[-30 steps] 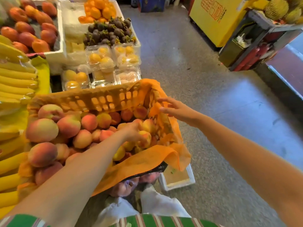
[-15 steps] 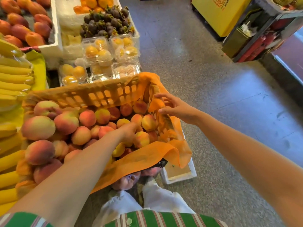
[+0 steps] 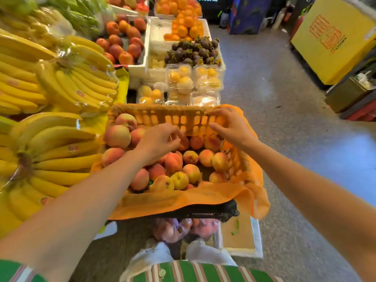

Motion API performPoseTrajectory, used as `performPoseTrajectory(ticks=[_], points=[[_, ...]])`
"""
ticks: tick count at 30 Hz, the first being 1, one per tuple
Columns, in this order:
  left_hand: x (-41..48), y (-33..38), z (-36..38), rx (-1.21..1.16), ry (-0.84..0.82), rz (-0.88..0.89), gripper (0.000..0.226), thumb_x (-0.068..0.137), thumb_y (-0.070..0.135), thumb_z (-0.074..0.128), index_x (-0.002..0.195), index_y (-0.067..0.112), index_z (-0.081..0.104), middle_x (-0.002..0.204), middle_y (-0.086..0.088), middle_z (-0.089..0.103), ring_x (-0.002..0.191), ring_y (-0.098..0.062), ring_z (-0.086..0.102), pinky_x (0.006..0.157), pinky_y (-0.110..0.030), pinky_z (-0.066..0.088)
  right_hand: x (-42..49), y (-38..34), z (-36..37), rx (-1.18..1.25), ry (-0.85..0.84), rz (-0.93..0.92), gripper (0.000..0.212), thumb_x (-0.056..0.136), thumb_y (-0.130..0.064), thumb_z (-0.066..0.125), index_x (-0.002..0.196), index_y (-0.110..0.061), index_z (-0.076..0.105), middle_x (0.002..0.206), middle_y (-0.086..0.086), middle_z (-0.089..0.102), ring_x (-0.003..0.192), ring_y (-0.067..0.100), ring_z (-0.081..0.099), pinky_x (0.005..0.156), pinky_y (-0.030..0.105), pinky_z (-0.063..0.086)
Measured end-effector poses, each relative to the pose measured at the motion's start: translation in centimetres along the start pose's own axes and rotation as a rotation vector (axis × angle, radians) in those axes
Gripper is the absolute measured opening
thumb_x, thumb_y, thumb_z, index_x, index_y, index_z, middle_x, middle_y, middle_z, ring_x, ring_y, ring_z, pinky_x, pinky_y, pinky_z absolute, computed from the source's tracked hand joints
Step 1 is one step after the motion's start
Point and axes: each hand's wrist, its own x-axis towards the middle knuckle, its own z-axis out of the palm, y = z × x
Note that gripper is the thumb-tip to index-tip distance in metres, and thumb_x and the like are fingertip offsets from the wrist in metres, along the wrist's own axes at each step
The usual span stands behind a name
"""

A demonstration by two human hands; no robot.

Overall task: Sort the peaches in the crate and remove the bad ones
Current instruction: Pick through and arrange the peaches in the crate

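An orange plastic crate (image 3: 162, 117) lined with orange mesh cloth (image 3: 183, 202) holds several peaches (image 3: 174, 162), red-blushed on the left and yellower near the front. My left hand (image 3: 160, 139) hovers over the far peaches by the crate's back wall with its fingers curled and pinched together; what they pinch is hidden. At the crate's far right corner my right hand (image 3: 232, 127) has its fingers over the rim and its thumb inside, gripping the cloth-covered wall.
Wrapped banana bunches (image 3: 61, 84) crowd the left. Clear boxes of yellow fruit (image 3: 193, 82), mangosteens (image 3: 193, 50) and oranges (image 3: 183, 27) lie beyond the crate. A bag of peaches (image 3: 179, 228) and a white foam box (image 3: 240, 241) sit below it. Grey floor lies to the right.
Both hands moved from the crate's right side to its far wall. The left hand left the near-right peaches. The view swung left and up, bringing the bananas in.
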Motion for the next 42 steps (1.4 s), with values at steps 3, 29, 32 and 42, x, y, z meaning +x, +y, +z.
performPoseTrajectory(ticks=[3, 29, 32, 42], points=[[-2.5, -3.0, -3.6, 0.169, 0.182, -0.097, 0.022, 0.08, 0.032, 0.059, 0.096, 0.02, 0.068, 0.091, -0.006, 0.062, 0.093, -0.028, 0.059, 0.078, -0.042, 0.049, 1.1, -3.1, 3.8, 0.088, -0.295, -0.04, 0.042, 0.09, -0.028, 0.067, 0.129, -0.017, 0.057, 0.133, 0.007, 0.053, 0.122, 0.02, 0.051, 0.104, 0.038, 0.043], [-8.8, -12.3, -7.0, -0.242, 0.009, -0.348, 0.107, 0.064, 0.053, 0.079, 0.147, 0.011, 0.025, 0.136, -0.008, 0.036, 0.117, -0.016, 0.04, 0.097, -0.028, 0.039, 5.6, -12.6, 18.1, -0.068, -0.383, -0.535, 0.072, 0.071, -0.039, 0.078, 0.134, -0.021, 0.048, 0.128, 0.006, 0.054, 0.115, 0.025, 0.052, 0.087, 0.049, 0.046], [-9.2, -11.3, -6.4, -0.18, 0.001, -0.37, 0.126, 0.055, 0.057, 0.084, 0.147, 0.012, 0.012, 0.142, -0.009, 0.025, 0.13, -0.025, 0.03, 0.11, -0.041, 0.033, 5.4, -12.5, 17.7, 0.053, -0.369, -0.496, 0.071, 0.07, -0.026, 0.083, 0.131, -0.015, 0.049, 0.132, 0.0, 0.051, 0.118, 0.016, 0.048, 0.094, 0.041, 0.046], [-9.4, -9.1, -5.1, 0.249, 0.08, -0.102, 0.063, 0.068, 0.07, 0.06, 0.102, 0.018, 0.062, 0.096, -0.004, 0.058, 0.094, -0.025, 0.056, 0.07, -0.034, 0.042, 4.0, -10.0, 13.8, 0.359, -0.348, -0.025, 0.063, 0.078, -0.034, 0.078, 0.131, -0.018, 0.046, 0.116, -0.003, 0.052, 0.102, 0.011, 0.054, 0.076, 0.016, 0.045]])
